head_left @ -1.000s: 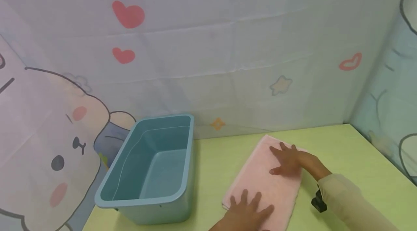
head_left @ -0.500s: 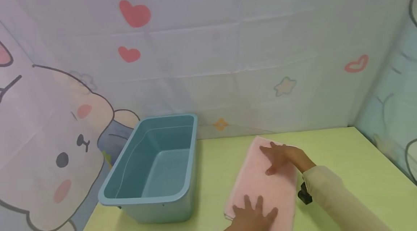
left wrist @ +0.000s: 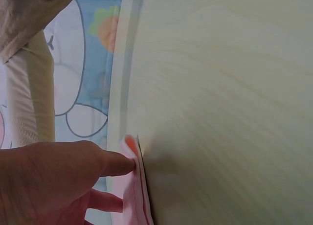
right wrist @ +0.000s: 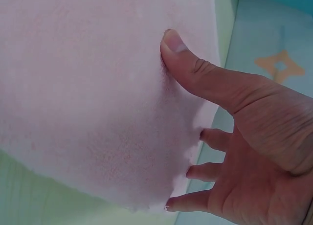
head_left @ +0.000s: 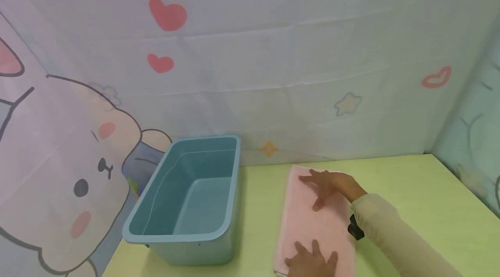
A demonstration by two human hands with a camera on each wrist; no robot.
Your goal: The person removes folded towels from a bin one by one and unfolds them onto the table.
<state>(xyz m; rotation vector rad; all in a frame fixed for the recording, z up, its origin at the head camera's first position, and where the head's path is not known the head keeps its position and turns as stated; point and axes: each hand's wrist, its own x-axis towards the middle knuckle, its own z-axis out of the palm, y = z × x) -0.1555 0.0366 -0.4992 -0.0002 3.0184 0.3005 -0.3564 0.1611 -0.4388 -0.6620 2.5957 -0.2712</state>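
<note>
A folded pink towel (head_left: 312, 220) lies flat on the light green table, its long side running away from the person. My left hand (head_left: 311, 264) rests on its near end with the fingers spread. In the left wrist view the thumb and a finger of the left hand (left wrist: 58, 176) touch the top of the towel (left wrist: 134, 200), whose folded layers show at the edge. Toward the far end, my right hand (head_left: 327, 186) presses down with spread fingers. The right wrist view shows the fingertips of the right hand (right wrist: 254, 137) on the towel's surface (right wrist: 88, 88).
A blue-green plastic tub (head_left: 234, 190) stands left of the towel, its inside bare. A small black device (head_left: 355, 228) sits at the right wrist under the sleeve. Printed cloth (head_left: 254, 73) hangs behind the table (head_left: 414, 207) and along its sides.
The towel has turned and shifted left at its far end, so it lies straighter. Both hands stay spread on it, the right one moving left with it. The head view has shifted slightly.
</note>
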